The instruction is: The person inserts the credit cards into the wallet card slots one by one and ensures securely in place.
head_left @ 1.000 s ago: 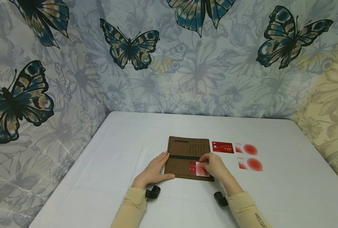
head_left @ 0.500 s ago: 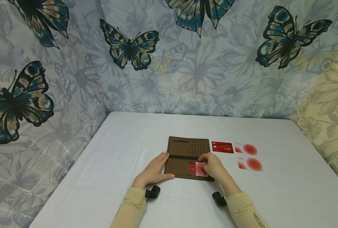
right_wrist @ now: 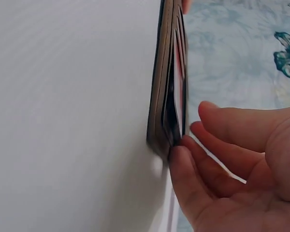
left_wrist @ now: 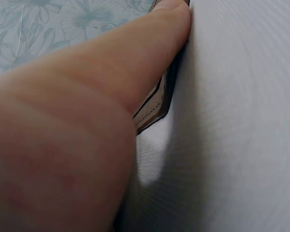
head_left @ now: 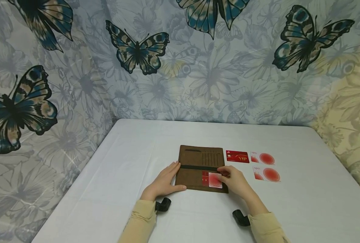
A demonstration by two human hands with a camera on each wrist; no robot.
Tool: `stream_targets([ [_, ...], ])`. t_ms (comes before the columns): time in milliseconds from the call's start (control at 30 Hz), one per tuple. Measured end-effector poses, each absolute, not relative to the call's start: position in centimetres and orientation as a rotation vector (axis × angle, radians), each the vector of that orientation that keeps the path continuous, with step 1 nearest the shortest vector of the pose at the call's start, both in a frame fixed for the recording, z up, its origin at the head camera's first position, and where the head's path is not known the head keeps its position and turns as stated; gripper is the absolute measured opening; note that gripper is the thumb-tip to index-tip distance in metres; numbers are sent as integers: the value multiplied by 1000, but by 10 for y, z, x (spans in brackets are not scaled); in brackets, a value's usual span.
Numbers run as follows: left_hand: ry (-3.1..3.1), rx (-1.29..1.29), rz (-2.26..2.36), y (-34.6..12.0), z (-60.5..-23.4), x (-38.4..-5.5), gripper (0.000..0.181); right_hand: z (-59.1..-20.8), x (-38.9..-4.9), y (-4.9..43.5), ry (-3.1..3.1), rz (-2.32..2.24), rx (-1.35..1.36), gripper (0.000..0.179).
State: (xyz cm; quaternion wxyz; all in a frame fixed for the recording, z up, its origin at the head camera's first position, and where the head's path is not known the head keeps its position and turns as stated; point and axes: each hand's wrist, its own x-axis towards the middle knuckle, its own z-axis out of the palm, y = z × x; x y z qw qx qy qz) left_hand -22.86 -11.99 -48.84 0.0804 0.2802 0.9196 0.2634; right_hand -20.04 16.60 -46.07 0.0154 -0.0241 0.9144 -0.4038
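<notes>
In the head view an open brown wallet (head_left: 195, 184) lies flat on the white table. A white card with a red circle (head_left: 214, 180) sits partly in a slot of its lower half, with a red card (head_left: 205, 179) showing just left of it. My left hand (head_left: 163, 180) rests at the wallet's left edge, its thumb on the lower left corner. At the right edge is my right hand (head_left: 236, 180). The right wrist view shows its thumb (right_wrist: 222, 116) lifted apart, while other fingertips (right_wrist: 181, 154) are right at the wallet's edge beside the card end.
Beyond the wallet's right side lie a red VIP card (head_left: 237, 157) and two white cards with red circles, an upper card (head_left: 265, 158) and a lower card (head_left: 267, 174). The white table (head_left: 137, 138) meets a butterfly-patterned wall covering (head_left: 210, 77) at the back.
My right hand has shifted right, its thumb and fingers coming away from the white card, which shows more fully. The left hand and the wallet have stayed in place.
</notes>
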Motion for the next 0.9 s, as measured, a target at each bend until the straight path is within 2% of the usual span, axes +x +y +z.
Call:
stream_targets([
  [367,2753,840,800,-121,-489,-229,93,-456,-179,185,2785,-1227,-80,28],
  [900,2752,837,802,-120,-488,-227,93,-456,-178,186,2731,-1256,-167,38],
])
